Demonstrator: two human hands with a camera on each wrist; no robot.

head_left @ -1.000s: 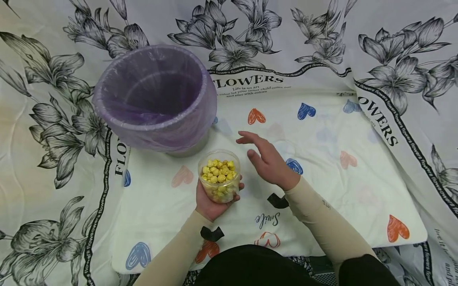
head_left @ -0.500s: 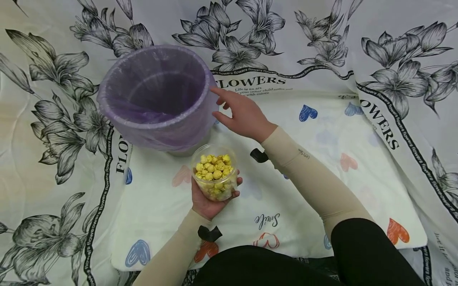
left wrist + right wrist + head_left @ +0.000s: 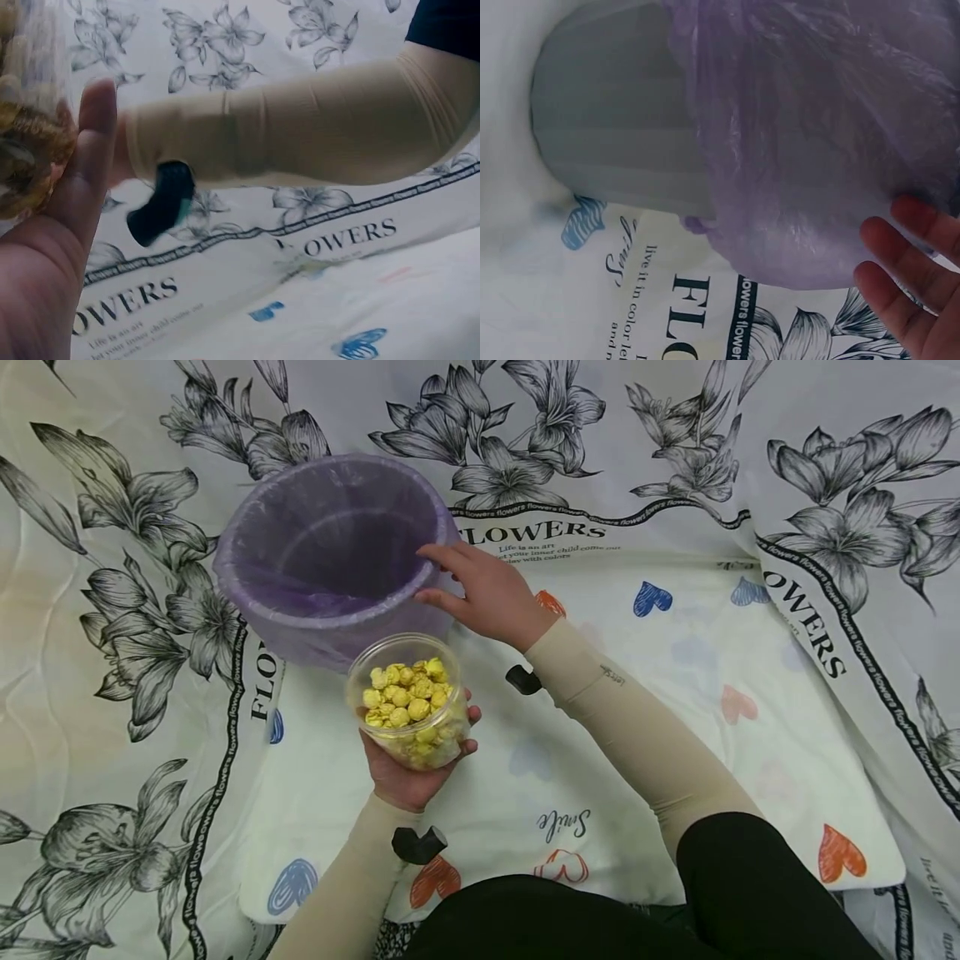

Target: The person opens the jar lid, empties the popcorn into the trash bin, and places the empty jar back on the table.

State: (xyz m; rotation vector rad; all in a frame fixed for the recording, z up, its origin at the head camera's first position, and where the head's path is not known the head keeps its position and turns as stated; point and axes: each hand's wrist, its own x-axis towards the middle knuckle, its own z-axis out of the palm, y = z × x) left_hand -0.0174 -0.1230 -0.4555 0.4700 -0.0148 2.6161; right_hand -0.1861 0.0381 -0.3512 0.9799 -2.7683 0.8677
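Note:
A clear round plastic tub of yellow popcorn (image 3: pixel 408 697) sits in my left hand (image 3: pixel 401 781), whose fingers wrap around its lower part from below and the right side. The tub tilts slightly and overlaps the near side of the bin in the head view. In the left wrist view, part of the tub (image 3: pixel 26 135) shows beside the thumb. My right hand (image 3: pixel 487 589) reaches to the right rim of a trash bin (image 3: pixel 322 625) lined with a purple bag (image 3: pixel 780 150). Its fingers are fairly straight, with the fingertips at the rim and against the bag's outer side.
A white cloth with coloured hearts (image 3: pixel 615 760) covers the surface. White fabric printed with black flowers (image 3: pixel 525 435) rises behind and at both sides. Black wrist straps (image 3: pixel 420 845) sit over beige sleeves.
My right hand has moved left and away from me to the bin's rim. My left hand has carried the popcorn tub left and nearer the bin, tilting it somewhat.

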